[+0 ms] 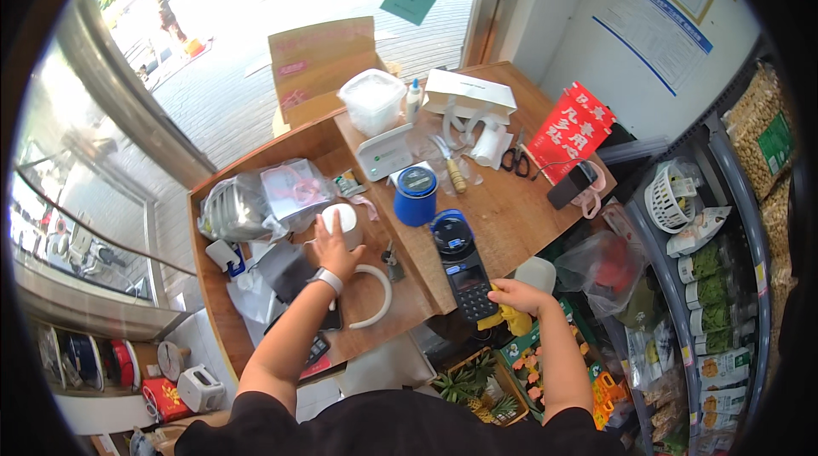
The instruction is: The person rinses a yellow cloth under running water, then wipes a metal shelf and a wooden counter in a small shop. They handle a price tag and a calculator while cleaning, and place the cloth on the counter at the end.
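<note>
My left hand [336,250], with a light band at the wrist, has its fingers spread against a white cylindrical container [341,221] on the lower wooden counter [409,322]. Whether it grips the container cannot be told. My right hand [515,296] is closed on a yellow cloth [511,320] by the lower end of a dark card payment terminal [468,283]. A blue lidded jar [415,200] stands just behind the terminal. Between my arms lie a white curved band [386,290] and some keys [391,259].
A wooden-handled knife [455,173], black scissors [516,160] and a white box [470,93] lie on the raised counter. Plastic-bagged goods [236,203] sit at the left. A shelf rack [687,283] with packaged food stands at the right, and a crate of pineapples [480,386] below.
</note>
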